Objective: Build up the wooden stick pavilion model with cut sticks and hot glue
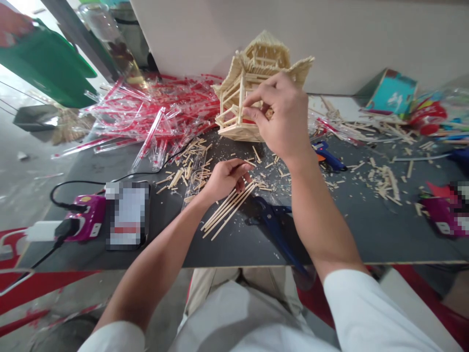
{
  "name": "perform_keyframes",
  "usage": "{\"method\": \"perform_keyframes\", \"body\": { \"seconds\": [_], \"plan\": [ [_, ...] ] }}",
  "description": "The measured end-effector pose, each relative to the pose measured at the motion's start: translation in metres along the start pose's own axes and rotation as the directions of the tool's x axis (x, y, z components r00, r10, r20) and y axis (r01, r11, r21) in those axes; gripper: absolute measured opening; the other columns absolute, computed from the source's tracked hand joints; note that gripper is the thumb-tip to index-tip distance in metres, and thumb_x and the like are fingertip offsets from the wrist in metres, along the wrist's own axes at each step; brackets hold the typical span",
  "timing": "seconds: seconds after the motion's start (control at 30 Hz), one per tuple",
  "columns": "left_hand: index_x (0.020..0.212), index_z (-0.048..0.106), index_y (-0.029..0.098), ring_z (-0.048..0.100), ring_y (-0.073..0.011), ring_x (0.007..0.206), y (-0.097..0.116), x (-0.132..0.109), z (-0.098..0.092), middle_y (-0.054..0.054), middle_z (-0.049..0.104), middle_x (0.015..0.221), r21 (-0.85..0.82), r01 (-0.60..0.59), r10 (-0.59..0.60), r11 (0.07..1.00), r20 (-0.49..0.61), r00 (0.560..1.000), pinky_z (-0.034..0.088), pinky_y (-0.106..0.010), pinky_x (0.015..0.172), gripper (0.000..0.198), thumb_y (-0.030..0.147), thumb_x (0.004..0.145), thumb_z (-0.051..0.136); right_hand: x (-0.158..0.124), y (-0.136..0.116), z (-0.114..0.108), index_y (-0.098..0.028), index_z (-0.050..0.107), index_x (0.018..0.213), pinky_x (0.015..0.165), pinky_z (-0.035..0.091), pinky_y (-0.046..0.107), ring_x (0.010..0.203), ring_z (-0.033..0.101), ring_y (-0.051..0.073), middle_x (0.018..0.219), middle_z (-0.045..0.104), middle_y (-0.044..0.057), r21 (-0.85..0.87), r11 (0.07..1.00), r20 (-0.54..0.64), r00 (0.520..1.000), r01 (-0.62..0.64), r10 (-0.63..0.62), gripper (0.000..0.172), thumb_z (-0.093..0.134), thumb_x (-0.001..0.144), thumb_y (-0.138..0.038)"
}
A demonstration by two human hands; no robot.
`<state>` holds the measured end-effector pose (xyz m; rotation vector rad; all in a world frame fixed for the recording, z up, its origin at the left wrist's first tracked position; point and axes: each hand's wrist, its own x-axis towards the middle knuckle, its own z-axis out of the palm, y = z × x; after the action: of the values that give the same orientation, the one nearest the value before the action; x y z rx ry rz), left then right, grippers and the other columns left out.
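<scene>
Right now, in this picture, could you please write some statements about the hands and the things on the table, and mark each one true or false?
1. The right hand touches the stick house. True.
2. The left hand holds a bundle of long sticks. True.
3. The blue cutter is in the left hand. False: it lies on the table, beside the sticks.
4. The stick house lies flat on its side. False: it stands upright.
5. Red and clear wrappers are piled left of the house. True.

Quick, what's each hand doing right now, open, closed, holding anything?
Left hand: closed on a bundle of thin wooden sticks.
Right hand: fingers pinched at the small stick house; what they grip cannot be told.
</scene>
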<state>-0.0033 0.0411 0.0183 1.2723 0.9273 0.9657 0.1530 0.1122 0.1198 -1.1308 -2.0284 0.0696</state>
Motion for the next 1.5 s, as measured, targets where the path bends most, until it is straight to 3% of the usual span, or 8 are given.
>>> {"method": "perform_keyframes", "body": {
  "seconds": [0.17, 0.4, 0.6, 0.77, 1.17, 1.33, 1.5],
  "plan": [
    [0.097, 0.068, 0.012, 0.059, -0.0079, 0.045, 0.0, 0.0, 0.0, -0.004, 0.069, 0.073, 0.011, 0.01, -0.01, 1.0, -0.003, 1.0, 0.047, -0.019, 0.041, 0.033, 0.045, 0.097, 0.066, 0.0, -0.002, 0.003, -0.037, 0.069, 0.096, 0.087, 0.056, 0.041, 0.095, 0.064, 0.025, 0.115, 0.068, 0.005, -0.016, 1.0, 0.014, 1.0, 0.001, -0.001, 0.025, 0.051, 0.099, -0.054],
    [0.098, 0.069, 0.012, 0.06, -0.0078, 0.046, -0.004, 0.0, -0.001, -0.005, 0.07, 0.075, 0.034, 0.01, -0.01, 0.999, 0.002, 1.0, 0.047, -0.018, 0.041, 0.037, 0.049, 0.096, 0.066, -0.001, -0.001, 0.004, -0.038, 0.067, 0.093, 0.087, 0.057, 0.042, 0.096, 0.064, 0.026, 0.114, 0.067, 0.003, -0.024, 1.0, 0.006, 1.0, -0.016, 0.016, 0.021, 0.054, 0.097, -0.055],
    [0.1, 0.069, 0.012, 0.061, -0.0084, 0.048, -0.008, 0.002, -0.001, -0.005, 0.07, 0.076, 0.041, 0.0, -0.001, 0.999, 0.016, 1.0, 0.049, -0.019, 0.042, 0.039, 0.051, 0.097, 0.064, 0.001, 0.0, 0.007, -0.035, 0.064, 0.09, 0.089, 0.051, 0.041, 0.097, 0.058, 0.024, 0.116, 0.066, 0.004, 0.055, 0.997, 0.028, 0.998, -0.058, 0.056, 0.035, 0.049, 0.095, -0.066],
    [0.099, 0.068, 0.012, 0.06, -0.0078, 0.046, -0.006, 0.001, 0.0, -0.005, 0.07, 0.074, 0.036, 0.016, -0.017, 0.999, 0.009, 1.0, 0.048, -0.018, 0.041, 0.037, 0.049, 0.097, 0.065, 0.001, -0.001, 0.009, -0.037, 0.066, 0.089, 0.087, 0.052, 0.044, 0.099, 0.061, 0.028, 0.106, 0.068, 0.005, 0.081, 0.994, -0.006, 0.997, -0.072, 0.073, 0.026, 0.056, 0.093, -0.061],
    [0.099, 0.068, 0.012, 0.06, -0.0084, 0.047, -0.009, 0.001, -0.001, -0.004, 0.069, 0.075, 0.028, 0.008, -0.009, 1.0, 0.016, 1.0, 0.049, -0.019, 0.042, 0.039, 0.05, 0.097, 0.066, 0.0, 0.002, 0.011, -0.043, 0.07, 0.092, 0.086, 0.056, 0.045, 0.099, 0.066, 0.029, 0.104, 0.072, 0.002, 0.04, 0.995, -0.019, 0.996, -0.086, 0.087, 0.017, 0.059, 0.092, -0.057],
    [0.098, 0.068, 0.011, 0.06, -0.008, 0.046, -0.006, 0.001, 0.0, -0.004, 0.069, 0.074, 0.027, 0.013, -0.013, 1.0, 0.015, 1.0, 0.048, -0.019, 0.041, 0.036, 0.047, 0.097, 0.065, 0.0, 0.001, 0.013, -0.039, 0.069, 0.089, 0.086, 0.056, 0.044, 0.093, 0.066, 0.026, 0.105, 0.07, 0.003, 0.06, 0.998, -0.07, 0.997, -0.036, 0.041, 0.014, 0.058, 0.094, -0.046],
    [0.099, 0.068, 0.012, 0.06, -0.0081, 0.047, -0.003, 0.0, 0.001, -0.004, 0.069, 0.075, 0.025, 0.032, -0.032, 0.999, 0.007, 0.999, 0.048, -0.019, 0.042, 0.039, 0.051, 0.096, 0.066, -0.001, 0.001, 0.015, -0.041, 0.07, 0.094, 0.086, 0.054, 0.045, 0.098, 0.064, 0.027, 0.104, 0.073, 0.001, 0.064, 0.995, -0.047, 0.995, -0.081, 0.084, 0.015, 0.058, 0.095, -0.05]
  ]
}}
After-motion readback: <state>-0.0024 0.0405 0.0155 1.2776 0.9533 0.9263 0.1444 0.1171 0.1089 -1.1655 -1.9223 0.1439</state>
